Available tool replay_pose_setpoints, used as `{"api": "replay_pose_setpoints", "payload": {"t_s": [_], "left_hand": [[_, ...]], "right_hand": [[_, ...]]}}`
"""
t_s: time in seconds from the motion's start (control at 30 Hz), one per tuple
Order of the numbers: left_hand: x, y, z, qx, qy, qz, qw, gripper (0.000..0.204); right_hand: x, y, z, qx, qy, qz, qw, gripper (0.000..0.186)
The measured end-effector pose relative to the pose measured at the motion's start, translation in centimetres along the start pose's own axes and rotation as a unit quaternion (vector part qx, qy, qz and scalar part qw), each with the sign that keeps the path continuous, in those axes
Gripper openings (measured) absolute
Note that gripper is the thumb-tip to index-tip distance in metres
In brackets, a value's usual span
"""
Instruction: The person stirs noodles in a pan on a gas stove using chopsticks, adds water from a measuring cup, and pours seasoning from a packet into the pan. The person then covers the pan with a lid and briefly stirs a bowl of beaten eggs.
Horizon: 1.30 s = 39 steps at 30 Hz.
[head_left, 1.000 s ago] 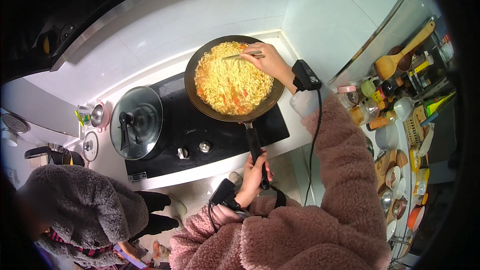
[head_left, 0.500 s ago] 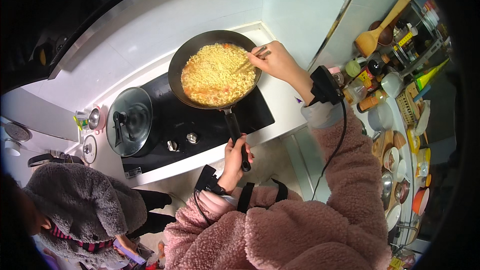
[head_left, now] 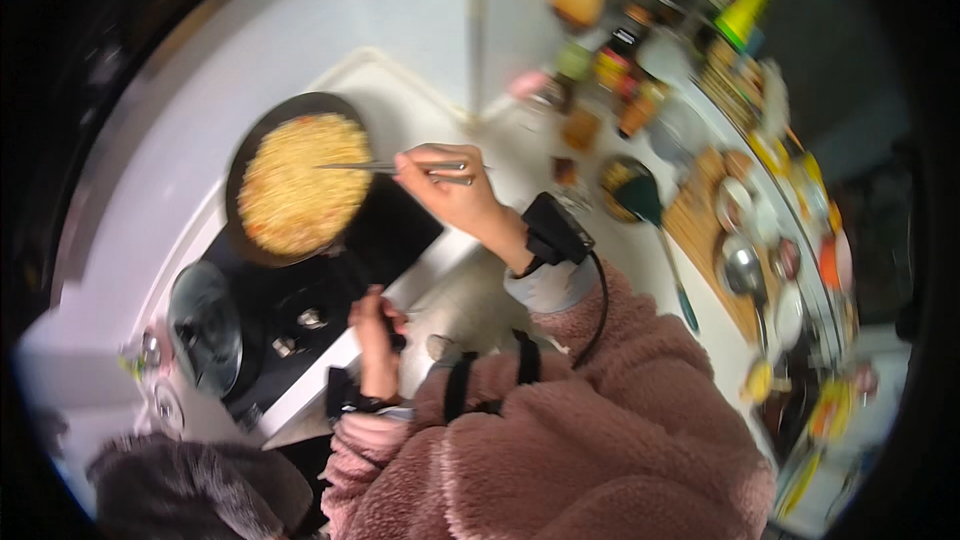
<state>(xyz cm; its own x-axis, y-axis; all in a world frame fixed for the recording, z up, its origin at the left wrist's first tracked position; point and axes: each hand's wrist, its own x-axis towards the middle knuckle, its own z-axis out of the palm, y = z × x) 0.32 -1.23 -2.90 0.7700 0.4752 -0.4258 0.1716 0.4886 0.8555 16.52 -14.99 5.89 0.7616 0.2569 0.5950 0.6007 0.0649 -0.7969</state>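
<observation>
Left hand [head_left: 375, 338] round pan handle [head_left: 350, 272], right hand [head_left: 455, 195] holding chopsticks [head_left: 352, 166]; black stovetop [head_left: 405, 222] in white counter [head_left: 400, 95], pale wall [head_left: 400, 0] behind

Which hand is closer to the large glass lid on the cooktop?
Left. The left hand grips the frying pan handle, right of the large glass lid; the right hand, holding chopsticks, is farther right and higher in the picture.

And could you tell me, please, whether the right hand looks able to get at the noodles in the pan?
Probably yes: the right hand holds chopsticks that extend over the noodles, and the pan is uncovered.
</observation>
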Motion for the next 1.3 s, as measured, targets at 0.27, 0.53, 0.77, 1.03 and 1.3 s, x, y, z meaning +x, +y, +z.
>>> {"api": "replay_pose_setpoints", "payload": {"t_s": [0.27,0.53,0.77,1.03,1.3], "left_hand": [[-1.0,-2.2,-1.9,-0.128,0.014,-0.097,0.987,0.052],[-3.7,-8.6,3.5,0.045,-0.081,-0.229,0.969,0.028],[-7.2,-11.2,11.5,0.118,-0.23,-0.19,0.947,0.024],[-8.4,-11.9,12.5,0.147,-0.235,-0.184,0.943,0.022],[-9.5,-12.4,10.4,0.15,-0.238,-0.184,0.942,0.022]], "right_hand": [[-15.4,0.5,-20.5,-0.201,0.227,0.015,0.953,0.015],[-18.0,7.2,-25.9,-0.579,0.073,0.018,0.812,0.033],[-20.0,10.3,-25.3,-0.598,0.025,0.032,0.8,0.045],[-20.4,6.9,-29.8,-0.609,-0.007,0.019,0.793,0.058],[-17.9,11.1,-40.2,-0.547,0.243,0.36,0.716,0.047]]}}
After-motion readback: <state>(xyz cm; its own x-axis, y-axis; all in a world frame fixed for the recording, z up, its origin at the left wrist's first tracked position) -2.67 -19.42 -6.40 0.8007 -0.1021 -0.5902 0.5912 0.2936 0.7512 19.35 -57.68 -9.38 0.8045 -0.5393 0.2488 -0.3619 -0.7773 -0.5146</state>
